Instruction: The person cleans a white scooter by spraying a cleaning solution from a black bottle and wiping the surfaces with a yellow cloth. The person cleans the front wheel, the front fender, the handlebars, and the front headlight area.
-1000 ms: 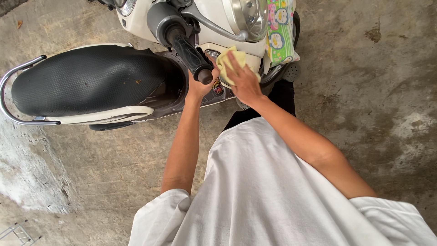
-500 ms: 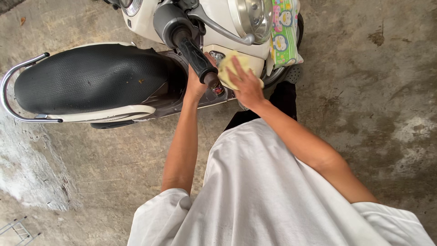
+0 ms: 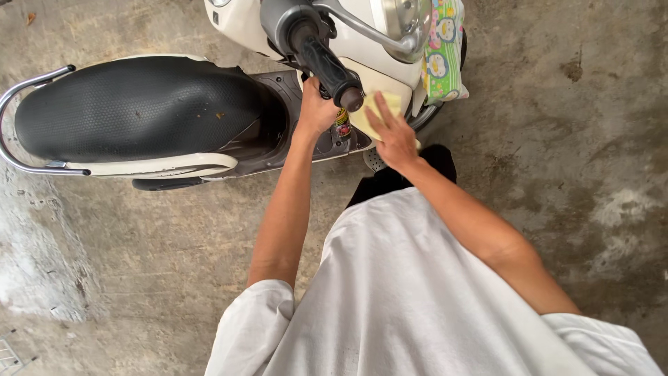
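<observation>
The right hand [image 3: 395, 136] presses one pale yellow cloth [image 3: 376, 111] flat, fingers spread wide, against the cream front panel of the single scooter [image 3: 243, 28], just under its black handlebar grip [image 3: 327, 66]. The left hand [image 3: 316, 108] is curled at the inner side of that panel beside a small dark bottle [image 3: 342, 124], though I cannot tell what it grips. It looks like wiping in mid-stroke; the next pass likely needs steady pressure along the panel's lower edge, by the one black seat [image 3: 139, 104].
</observation>
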